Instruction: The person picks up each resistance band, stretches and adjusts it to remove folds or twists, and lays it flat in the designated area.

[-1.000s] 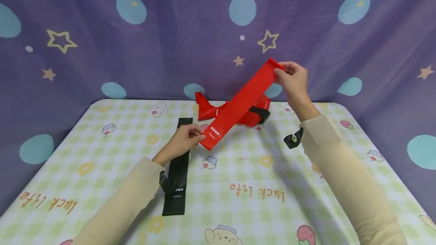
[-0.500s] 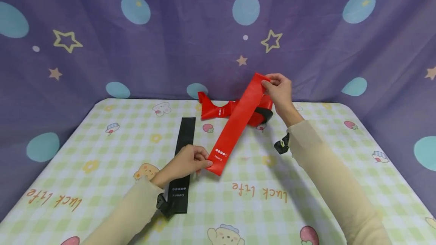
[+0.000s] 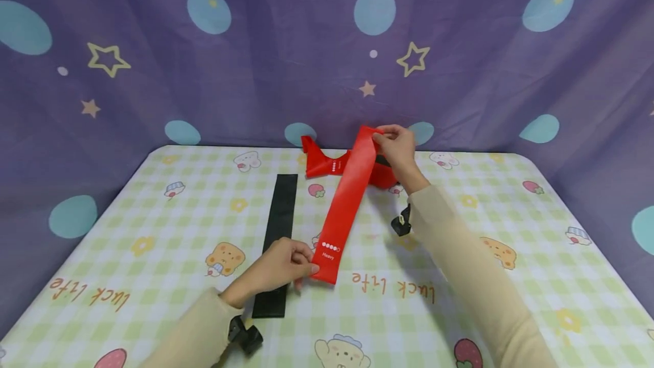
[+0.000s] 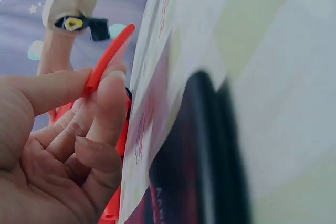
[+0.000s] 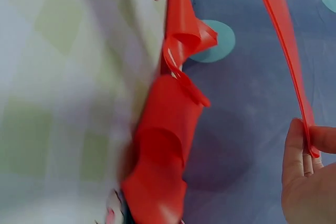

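Observation:
A flat red resistance band (image 3: 345, 203), printed "Heavy" with a row of white dots, slants between my two hands. My left hand (image 3: 286, 266) pinches its near end by the left corner, thumb and fingers together. At the far end my right hand (image 3: 397, 149) pinches the upper right corner, raised higher than the left. In the left wrist view the red band (image 4: 110, 56) shows edge-on between thumb and forefinger. A black band (image 3: 280, 214) lies flat on the table, partly hidden beneath my left hand.
Behind the held band, twisted red bands (image 3: 324, 163) lie heaped at the table's back edge, with a black piece (image 3: 383, 160) among them. The checked tablecloth (image 3: 168, 226) carries printed cartoons. A purple curtain (image 3: 286, 61) hangs directly behind the table.
Both hands have lowered the red band toward the table, the right hand moving down and left, the left hand moving nearer. The band now stands steeper across the view.

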Motion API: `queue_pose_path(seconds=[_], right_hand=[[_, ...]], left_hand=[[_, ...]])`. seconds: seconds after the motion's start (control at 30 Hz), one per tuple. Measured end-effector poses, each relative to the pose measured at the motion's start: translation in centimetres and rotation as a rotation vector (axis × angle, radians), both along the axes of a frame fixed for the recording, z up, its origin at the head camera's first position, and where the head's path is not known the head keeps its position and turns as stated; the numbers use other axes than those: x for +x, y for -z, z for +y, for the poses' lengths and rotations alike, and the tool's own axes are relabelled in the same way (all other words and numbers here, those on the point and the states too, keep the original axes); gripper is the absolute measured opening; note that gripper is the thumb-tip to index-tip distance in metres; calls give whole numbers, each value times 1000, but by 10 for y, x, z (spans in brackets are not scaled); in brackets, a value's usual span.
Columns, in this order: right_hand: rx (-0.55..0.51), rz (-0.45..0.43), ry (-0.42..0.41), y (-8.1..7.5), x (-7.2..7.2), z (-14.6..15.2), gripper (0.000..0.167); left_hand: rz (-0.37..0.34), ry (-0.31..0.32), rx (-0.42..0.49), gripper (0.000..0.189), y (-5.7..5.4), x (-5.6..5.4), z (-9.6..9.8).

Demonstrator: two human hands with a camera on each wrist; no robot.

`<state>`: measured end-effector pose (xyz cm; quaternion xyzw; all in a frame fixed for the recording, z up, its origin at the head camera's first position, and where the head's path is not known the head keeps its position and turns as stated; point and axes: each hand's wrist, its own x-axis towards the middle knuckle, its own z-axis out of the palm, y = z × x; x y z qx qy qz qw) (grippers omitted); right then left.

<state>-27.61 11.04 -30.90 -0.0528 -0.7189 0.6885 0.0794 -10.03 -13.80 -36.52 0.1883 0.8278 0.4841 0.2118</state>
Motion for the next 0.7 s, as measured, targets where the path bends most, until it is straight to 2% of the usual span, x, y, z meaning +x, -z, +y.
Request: queue_pose_path(seconds=[0.17, 0.37, 0.53, 0.7], right_hand=[[25, -89, 15, 10, -4, -12, 22], [8, -131, -12, 25, -4, -30, 24], [45, -187, -73, 35, -1, -46, 21], [149, -237, -161, 45, -2, -56, 18]], left_hand=[[-48, -16, 24, 13, 0, 10, -2], [-107, -10, 56, 13, 1, 19, -5], [-149, 4, 67, 12, 3, 28, -9], [-183, 16, 30, 11, 2, 36, -13]])
